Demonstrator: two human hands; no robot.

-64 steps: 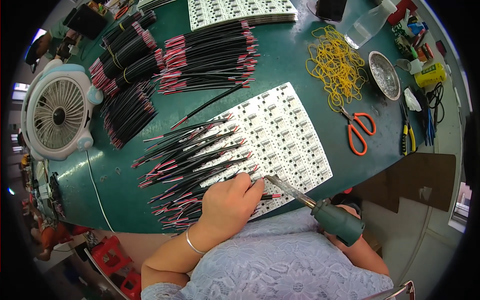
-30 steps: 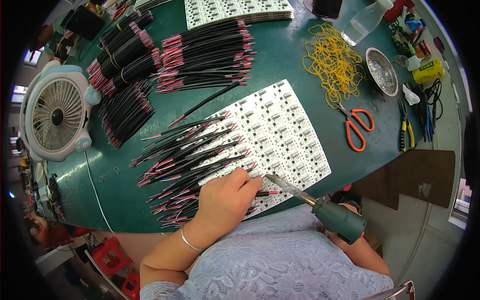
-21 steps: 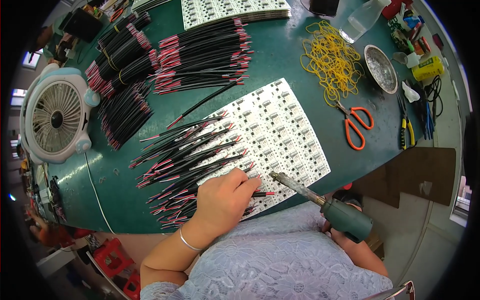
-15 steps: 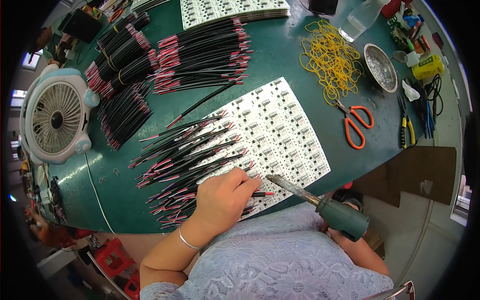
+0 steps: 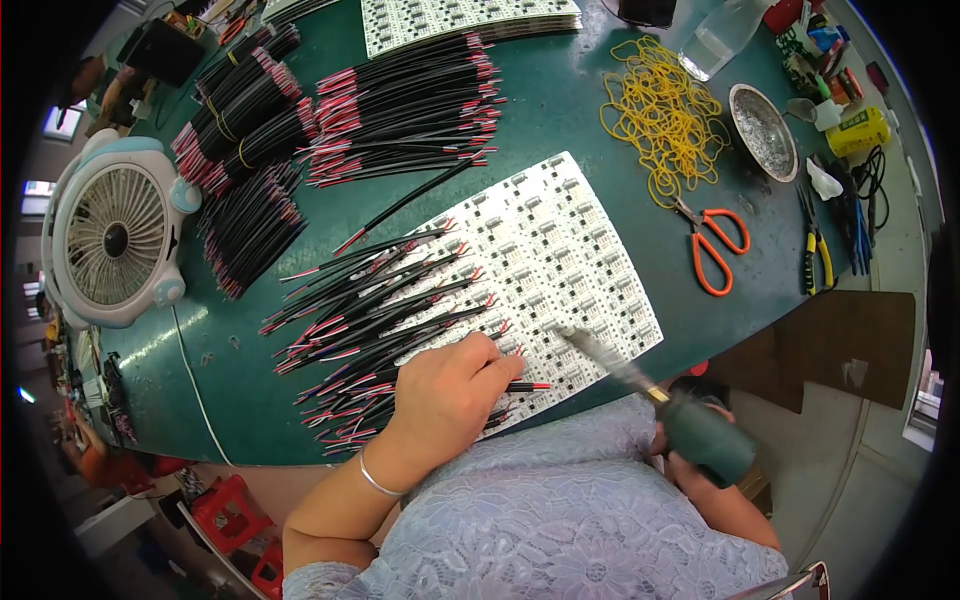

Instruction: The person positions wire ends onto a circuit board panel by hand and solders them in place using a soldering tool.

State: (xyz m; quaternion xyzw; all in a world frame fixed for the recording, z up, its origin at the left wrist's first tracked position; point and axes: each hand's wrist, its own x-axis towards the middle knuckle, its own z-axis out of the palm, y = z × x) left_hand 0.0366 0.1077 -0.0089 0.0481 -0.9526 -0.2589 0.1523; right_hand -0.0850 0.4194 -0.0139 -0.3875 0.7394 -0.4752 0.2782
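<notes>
A white sheet of circuit boards [image 5: 590, 262] lies on the green table, with rows of small dark parts. Across its left part lie several black-sheathed wires [image 5: 400, 322] with bared red, white and black ends. My left hand [image 5: 445, 395] rests on the sheet's near part, thumb and forefinger pinched on a wire whose red tip just shows; the other fingers are curled out of sight. In my right hand [image 5: 688, 478], largely hidden behind the handle, is a soldering iron [image 5: 708, 440] with a green handle. It is motion-blurred, its tip over the boards, right of my left hand.
Bundles of black wires [image 5: 405, 110] lie at the back left, near a white fan [image 5: 115, 240]. More board sheets [image 5: 470, 25] are stacked behind. Yellow rubber bands [image 5: 660, 120], a metal bowl [image 5: 765, 135], orange-handled scissors [image 5: 715, 250] and pliers [image 5: 815, 250] lie to the right.
The soldering iron's tip has moved away from my left hand, up and to the right. Its handle has shifted right with my right hand. My left hand has hardly moved.
</notes>
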